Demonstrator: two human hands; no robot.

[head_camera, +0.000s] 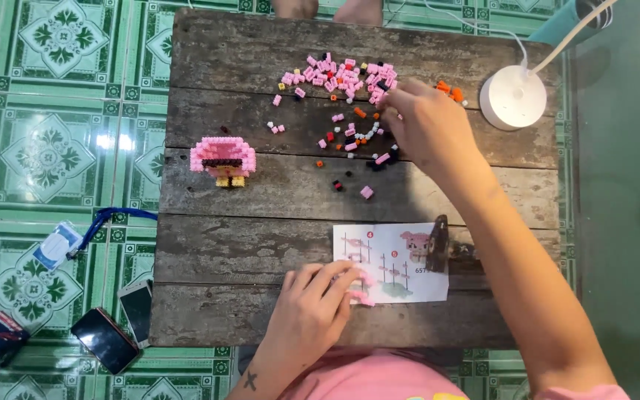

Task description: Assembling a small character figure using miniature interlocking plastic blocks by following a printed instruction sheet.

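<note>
**Sorting tiny bricks on a weathered plank table**

Reaching across the table (pixel 209 244), the right hand (pixel 427 130) hovers over the loose bricks (pixel 346 74), a scatter of small, hard, glossy plastic blocks, mostly pink with some black, white and orange. Its fingertips (pixel 388 104) are drawn together at the edge of the pile; whether they pinch a piece cannot be told, as the blocks are too small.

The left hand (pixel 312 307) rests near the table's front edge, fingers curled and close together around a small pink assembly (pixel 363 290) of joined bricks, touching the lower left corner of the instruction sheet (pixel 390 259). The sheet is flat, white, rectangular paper with printed diagrams. A dark narrow object (pixel 437 243) lies on its right side; its kind is unclear.

The table is of rough grey boards, grain raised, gaps between the planks. The finished pink figure (pixel 224 159) stands well left of the pile: blocky, studded, with a dark band and yellow feet.

At the far right corner is a round, smooth white lamp base (pixel 512 96) with a curved stem.

The floor (pixel 46 89) is glossy green patterned tile. On it, left of the table, lie two phones (pixel 120 326) and a badge on a blue lanyard (pixel 64 241).
</note>
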